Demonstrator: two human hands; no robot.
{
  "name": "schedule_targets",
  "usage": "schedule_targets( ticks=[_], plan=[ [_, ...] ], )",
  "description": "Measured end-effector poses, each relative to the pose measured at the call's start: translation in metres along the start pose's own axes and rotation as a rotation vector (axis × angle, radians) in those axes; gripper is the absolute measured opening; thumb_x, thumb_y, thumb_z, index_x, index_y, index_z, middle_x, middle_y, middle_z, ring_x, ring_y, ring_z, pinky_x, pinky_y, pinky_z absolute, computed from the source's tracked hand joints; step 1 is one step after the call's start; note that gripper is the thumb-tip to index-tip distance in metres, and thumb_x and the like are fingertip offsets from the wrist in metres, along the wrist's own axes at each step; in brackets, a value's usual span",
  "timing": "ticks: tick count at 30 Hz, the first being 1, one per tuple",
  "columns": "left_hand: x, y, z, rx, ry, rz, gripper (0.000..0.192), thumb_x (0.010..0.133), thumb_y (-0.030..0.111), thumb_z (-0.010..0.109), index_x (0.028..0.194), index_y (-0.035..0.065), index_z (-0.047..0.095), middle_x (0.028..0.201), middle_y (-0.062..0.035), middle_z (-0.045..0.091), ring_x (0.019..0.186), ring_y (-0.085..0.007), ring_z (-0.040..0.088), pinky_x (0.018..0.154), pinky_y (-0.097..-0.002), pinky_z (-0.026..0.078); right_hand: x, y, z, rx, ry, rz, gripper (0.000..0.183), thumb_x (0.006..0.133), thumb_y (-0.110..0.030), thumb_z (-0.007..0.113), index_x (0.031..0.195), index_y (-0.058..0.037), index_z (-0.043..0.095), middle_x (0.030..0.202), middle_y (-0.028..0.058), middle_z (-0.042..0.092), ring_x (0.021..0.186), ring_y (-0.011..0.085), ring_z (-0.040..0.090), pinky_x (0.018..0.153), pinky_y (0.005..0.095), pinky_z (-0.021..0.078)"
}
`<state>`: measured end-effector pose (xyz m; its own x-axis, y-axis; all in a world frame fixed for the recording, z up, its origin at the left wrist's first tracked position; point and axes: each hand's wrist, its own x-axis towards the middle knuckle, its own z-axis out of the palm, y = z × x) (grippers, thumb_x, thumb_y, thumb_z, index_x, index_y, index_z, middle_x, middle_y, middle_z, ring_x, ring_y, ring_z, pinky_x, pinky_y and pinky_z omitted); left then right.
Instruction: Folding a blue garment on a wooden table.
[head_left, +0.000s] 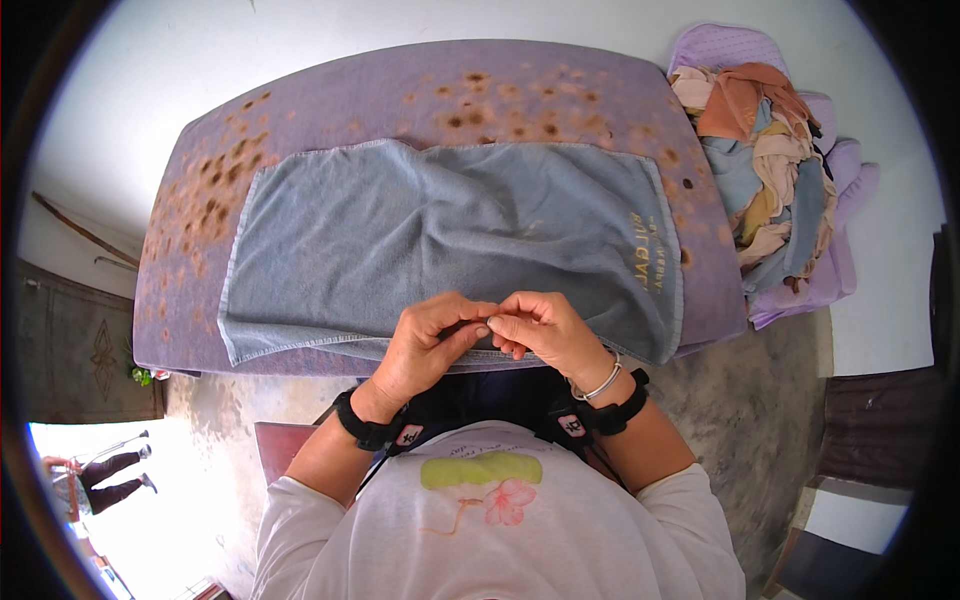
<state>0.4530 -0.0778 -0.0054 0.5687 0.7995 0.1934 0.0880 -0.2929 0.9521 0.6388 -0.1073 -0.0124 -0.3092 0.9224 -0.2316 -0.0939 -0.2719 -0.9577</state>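
Observation:
A blue-grey towel (450, 225) with pale stitched edges and yellow lettering lies spread, with some creases, over a padded surface covered in purple cloth (360, 97) with brown scorch-like spots. Above the towel's near edge, my left hand (439, 337) and my right hand (544, 330) meet fingertip to fingertip. Thumbs and index fingers of both are pinched together. Whether something small sits between the fingertips cannot be told. The near edge of the towel looks partly folded beneath my hands.
At the right, a heap of crumpled cloths (772, 165) lies on purple quilted padding (840, 262). A red-brown seat or board (281, 446) is beside my left arm. A wooden door (82, 345) stands at the left, and another person (97, 480) is outside the doorway.

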Motion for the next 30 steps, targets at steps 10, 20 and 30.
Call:
schedule_targets(
  ticks=[10, 20, 30],
  plan=[
    [-0.003, -0.005, 0.0, -0.042, -0.015, 0.009, 0.014, 0.081, -0.001, 0.058, 0.093, 0.0015, 0.064, 0.08, -0.0065, 0.06, 0.073, -0.0138, 0.057, 0.064, -0.0239, 0.044, 0.002, -0.004, -0.006, 0.037, -0.1, 0.063, 0.016, 0.084, -0.017, 0.061, 0.081, -0.0007, 0.061, 0.065, 0.0001, 0.057, 0.056, 0.0046, 0.05, 0.049, 0.0174, 0.0414],
    [-0.004, -0.008, 0.001, -0.004, 0.001, 0.046, 0.009, 0.081, -0.001, 0.057, 0.088, 0.0011, 0.064, 0.078, -0.0075, 0.06, 0.07, -0.0153, 0.058, 0.062, -0.0247, 0.044, 0.002, -0.005, -0.008, 0.02, -0.142, 0.1, 0.018, 0.082, -0.018, 0.063, 0.08, -0.0005, 0.062, 0.065, 0.0007, 0.057, 0.056, 0.0049, 0.051, 0.049, 0.0175, 0.0411],
    [-0.004, -0.007, 0.003, 0.009, 0.028, 0.129, 0.01, 0.079, -0.002, 0.06, 0.087, 0.0017, 0.064, 0.075, -0.0079, 0.06, 0.067, -0.0175, 0.058, 0.058, -0.0261, 0.045, 0.004, -0.01, -0.011, 0.066, -0.194, 0.193, 0.014, 0.081, -0.014, 0.064, 0.078, -0.0002, 0.063, 0.062, 0.0023, 0.058, 0.051, 0.0055, 0.049, 0.045, 0.0171, 0.037]
  ],
)
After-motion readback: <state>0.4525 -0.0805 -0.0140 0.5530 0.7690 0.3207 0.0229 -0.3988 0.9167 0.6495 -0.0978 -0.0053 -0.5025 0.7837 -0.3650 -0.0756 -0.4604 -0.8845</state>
